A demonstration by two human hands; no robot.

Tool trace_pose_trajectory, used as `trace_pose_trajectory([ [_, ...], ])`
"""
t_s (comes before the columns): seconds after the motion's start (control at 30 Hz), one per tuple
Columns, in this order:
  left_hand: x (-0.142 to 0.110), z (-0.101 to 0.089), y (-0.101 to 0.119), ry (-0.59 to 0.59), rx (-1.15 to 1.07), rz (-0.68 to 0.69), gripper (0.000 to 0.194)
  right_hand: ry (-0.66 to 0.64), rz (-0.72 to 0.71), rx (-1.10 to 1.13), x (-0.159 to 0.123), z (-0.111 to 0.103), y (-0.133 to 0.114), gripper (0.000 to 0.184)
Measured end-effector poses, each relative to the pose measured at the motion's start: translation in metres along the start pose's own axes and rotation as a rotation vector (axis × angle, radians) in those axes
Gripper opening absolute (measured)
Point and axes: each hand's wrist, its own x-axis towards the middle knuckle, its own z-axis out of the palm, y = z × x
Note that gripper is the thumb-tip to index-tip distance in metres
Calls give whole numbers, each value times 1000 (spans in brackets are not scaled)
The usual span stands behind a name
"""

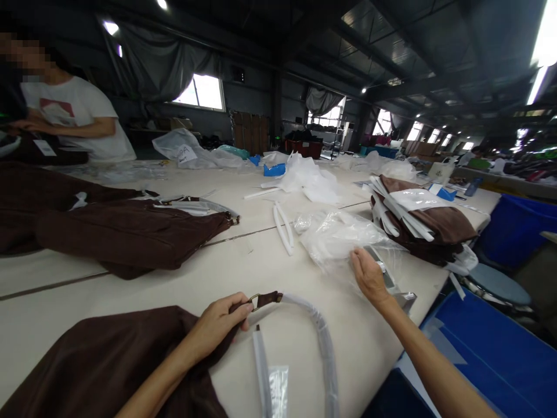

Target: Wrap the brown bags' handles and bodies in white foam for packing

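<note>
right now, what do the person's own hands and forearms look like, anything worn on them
Both are bare: no glove shows on the left hand or the right hand. The left forearm and right forearm are slender, with no sleeve, watch, bracelet or marking visible. Rings are too small to tell.
</note>
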Motion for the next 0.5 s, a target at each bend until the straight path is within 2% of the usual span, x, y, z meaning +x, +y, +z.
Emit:
trace_pose_trajectory([
  [0.1, 0, 0, 2, -11, -76, -43, 44, 112, 79, -9, -14, -29, -21, 37],
  [0.13, 0, 0, 2, -11, -98, -46, 43, 107, 120, 20, -20, -35, -32, 35],
  [0.17, -1, 0, 1, -7, -113, -44, 42, 54, 163, 72, -27, -38, -42, 34],
  [0.23, -3, 0, 1, 15, -130, -26, 40, -222, 243, 226, -44, -32, -64, 32],
  [0.3, -5, -1, 1, 36, -148, -15, 39, -572, 340, 389, -65, -10, -82, 32],
  [0.37, -9, -3, 3, 44, -184, -12, 39, -801, 491, 532, -85, 21, -97, 30],
  [0.43, -12, -5, 6, 33, -236, -1, 39, -858, 641, 651, -100, 55, -110, 28],
  [0.5, -16, -6, 10, 13, -287, 2, 38, -843, 734, 756, -107, 84, -121, 28],
])
